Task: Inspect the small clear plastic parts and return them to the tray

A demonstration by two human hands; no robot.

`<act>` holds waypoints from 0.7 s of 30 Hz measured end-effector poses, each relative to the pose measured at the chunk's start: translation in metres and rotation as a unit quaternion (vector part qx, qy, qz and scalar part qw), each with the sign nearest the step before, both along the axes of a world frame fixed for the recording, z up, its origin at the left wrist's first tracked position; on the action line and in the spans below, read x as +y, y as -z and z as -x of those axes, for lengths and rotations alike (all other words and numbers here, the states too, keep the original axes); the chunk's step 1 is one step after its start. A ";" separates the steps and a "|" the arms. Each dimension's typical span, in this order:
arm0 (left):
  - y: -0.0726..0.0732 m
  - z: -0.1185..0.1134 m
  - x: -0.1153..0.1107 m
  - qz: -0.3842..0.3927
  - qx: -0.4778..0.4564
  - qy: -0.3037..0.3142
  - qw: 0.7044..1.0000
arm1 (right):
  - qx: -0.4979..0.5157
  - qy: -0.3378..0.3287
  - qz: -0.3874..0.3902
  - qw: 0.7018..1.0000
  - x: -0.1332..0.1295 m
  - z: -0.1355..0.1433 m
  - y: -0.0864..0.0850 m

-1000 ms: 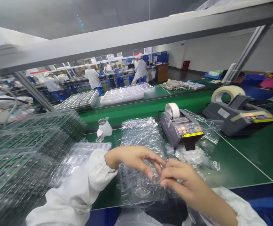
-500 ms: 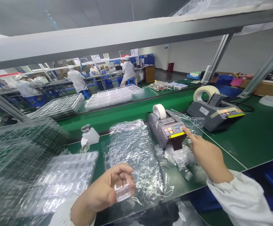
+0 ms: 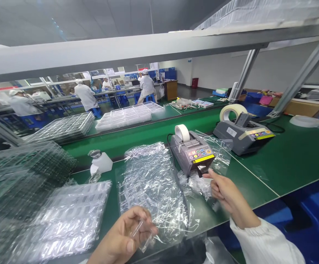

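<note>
My left hand (image 3: 123, 234) is closed around a small clear plastic box (image 3: 146, 240), held low in front of the bench edge. My right hand (image 3: 226, 192) has its index finger and thumb stretched toward the front outlet of the grey tape dispenser (image 3: 185, 156); its other fingers are curled. A short white piece of tape (image 3: 201, 168) sticks out of that outlet, just ahead of the fingertips. Whether the fingers touch it is hard to tell. A white tape roll (image 3: 183, 132) sits on top of the dispenser.
Crumpled clear plastic film (image 3: 148, 179) covers clear trays between my hands. More clear trays (image 3: 74, 220) lie at left, beside a white bottle (image 3: 101, 162). A second tape dispenser (image 3: 240, 134) stands at right. An overhead shelf beam (image 3: 137, 51) crosses above; people in white work behind.
My right hand has come off the dispenser's button panel and moved down to its outlet, where white tape now shows. The clear box has turned in my left hand.
</note>
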State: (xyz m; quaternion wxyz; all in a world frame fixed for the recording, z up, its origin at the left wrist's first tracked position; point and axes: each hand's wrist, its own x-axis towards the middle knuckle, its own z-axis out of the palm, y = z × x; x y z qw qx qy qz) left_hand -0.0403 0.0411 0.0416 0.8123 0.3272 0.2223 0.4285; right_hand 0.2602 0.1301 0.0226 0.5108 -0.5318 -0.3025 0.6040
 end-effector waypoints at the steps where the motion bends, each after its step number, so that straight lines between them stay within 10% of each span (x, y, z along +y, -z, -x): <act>1: 0.001 0.000 0.000 0.004 -0.004 -0.004 1.000 | 0.025 0.005 0.005 1.000 0.000 0.004 0.001; 15: 0.001 -0.027 0.010 0.062 0.042 -0.139 0.987 | 0.072 0.068 -0.039 0.994 -0.014 0.023 -0.011; 21: 0.006 -0.045 0.019 0.030 0.085 -0.180 0.979 | 0.080 -0.131 -0.056 0.987 -0.062 0.062 -0.041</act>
